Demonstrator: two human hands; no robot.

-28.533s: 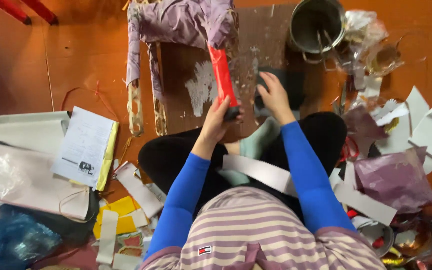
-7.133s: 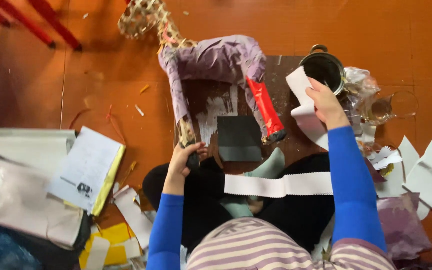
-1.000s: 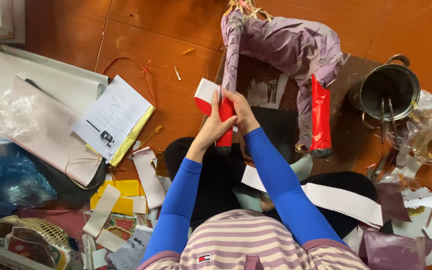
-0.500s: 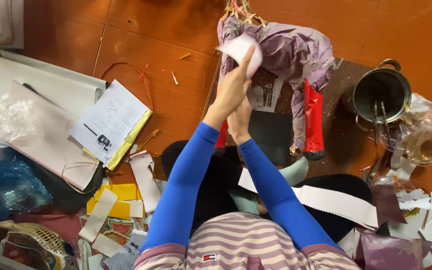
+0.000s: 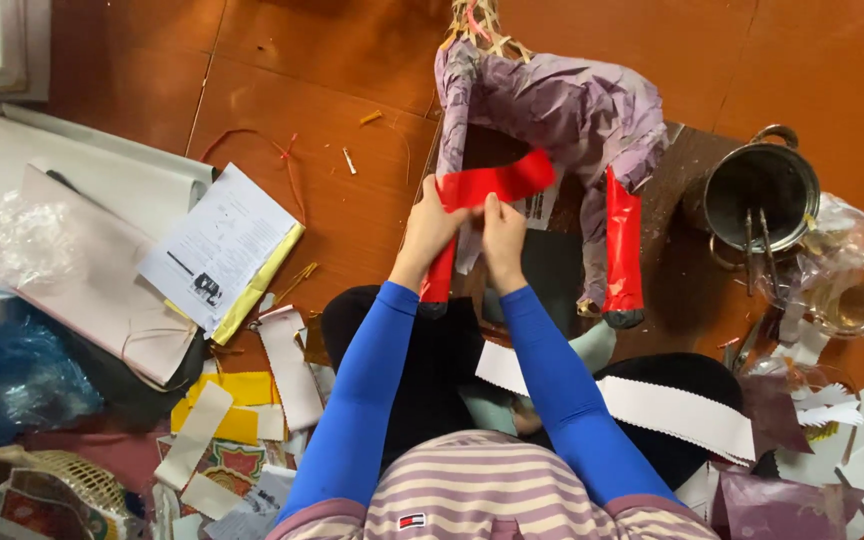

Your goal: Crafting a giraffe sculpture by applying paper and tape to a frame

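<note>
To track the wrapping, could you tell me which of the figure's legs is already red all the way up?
The right-hand leg, beside the pot: red from hoof to body. The others show purple or bare wicker.

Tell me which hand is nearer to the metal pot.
Right. The right hand pinches the red paper strip, on the side toward the metal pot. The left hand holds the strip's other end, farther away.

left hand (image 5: 430, 222) raised, fingers pinched | right hand (image 5: 500, 222) beside it, pinched | arms extended forward

Perhaps a patterned packet (image 5: 227, 465), lower left
</note>
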